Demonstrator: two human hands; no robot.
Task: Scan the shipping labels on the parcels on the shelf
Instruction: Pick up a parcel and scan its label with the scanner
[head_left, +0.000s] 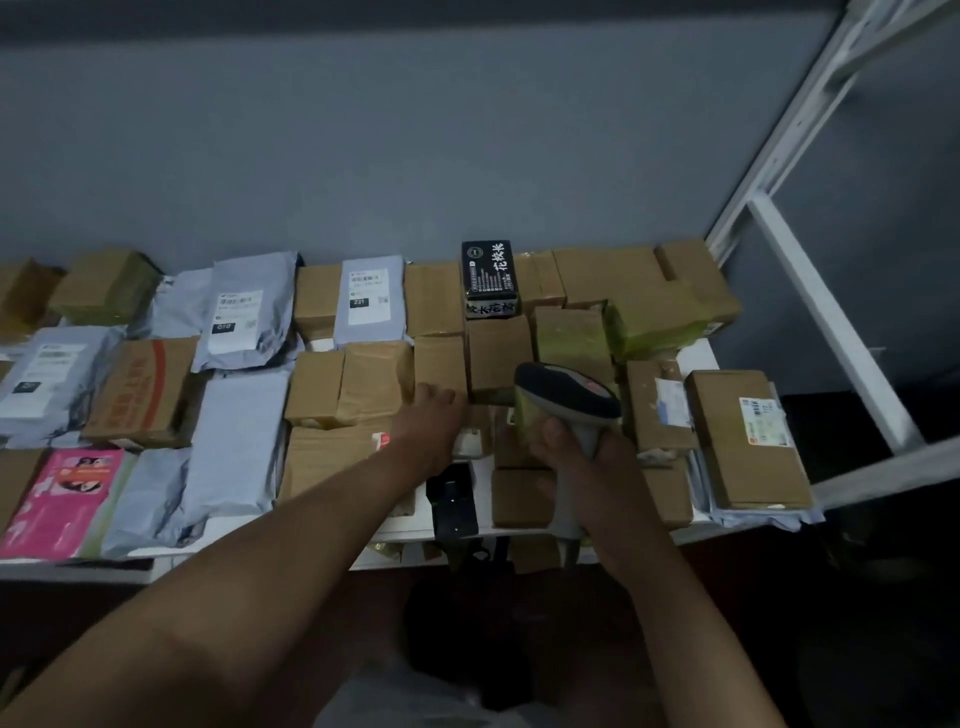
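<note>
— Parcels (363, 384) crowd the white shelf (701, 353) edge to edge. Which hand is nearer?

— The left hand (431, 421), fingers spread on a small brown box (440, 366) straight ahead. The right hand (576, 457) is clamped round the scanner (566, 400), its head aimed forward, just beside.

— Room to move?

— Barely; neighbours touch. No label shows on top, so I'd guess it needs lifting.

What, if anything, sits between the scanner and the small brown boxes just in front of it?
Nothing visible. The right hand holds the scanner directly over the small brown boxes, while the left hand rests on a neighbouring box, beside the scanner's line rather than across it.
</note>
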